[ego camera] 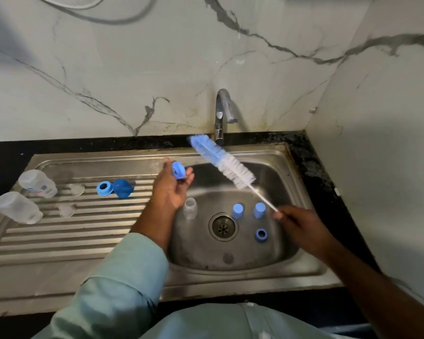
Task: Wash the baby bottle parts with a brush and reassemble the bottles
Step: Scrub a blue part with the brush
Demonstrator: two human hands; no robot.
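left hand [173, 189] pinches blue collar ring [178, 170] | right hand [298, 222] grips bottle brush [222, 162] handle, bristles toward 11 o'clock | above sink [287, 172]

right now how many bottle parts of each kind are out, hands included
Clear bottles: 3
Blue collar rings: 3, one in the left hand
Light blue caps: 2
Dark blue cap: 1
Clear nipples: 2
Total: 11

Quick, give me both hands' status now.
Left hand: holds a blue ring.
Right hand: grips the bottle brush by its handle.
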